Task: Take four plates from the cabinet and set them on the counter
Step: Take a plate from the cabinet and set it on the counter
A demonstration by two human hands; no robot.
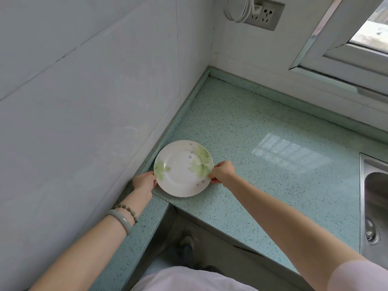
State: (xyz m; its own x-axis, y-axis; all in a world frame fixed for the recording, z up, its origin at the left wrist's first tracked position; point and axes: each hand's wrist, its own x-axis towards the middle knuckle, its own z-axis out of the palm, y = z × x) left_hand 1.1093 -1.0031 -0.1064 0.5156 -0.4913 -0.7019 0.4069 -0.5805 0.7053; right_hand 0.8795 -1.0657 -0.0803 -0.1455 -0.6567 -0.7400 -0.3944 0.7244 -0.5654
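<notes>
A white plate [182,168] with green leaf prints lies on the speckled teal counter [262,164], close to the left wall. My left hand [144,182] grips its left rim and my right hand [223,172] grips its right rim. Whether the plate rests fully on the counter or hovers just above it I cannot tell. No cabinet and no other plates are in view.
A steel sink [374,204] is set into the counter at the right edge. White tiled walls meet in the corner behind, with a socket and coiled cable [258,12] above and a window frame [344,49] at the upper right. The counter's front edge steps inward below the plate.
</notes>
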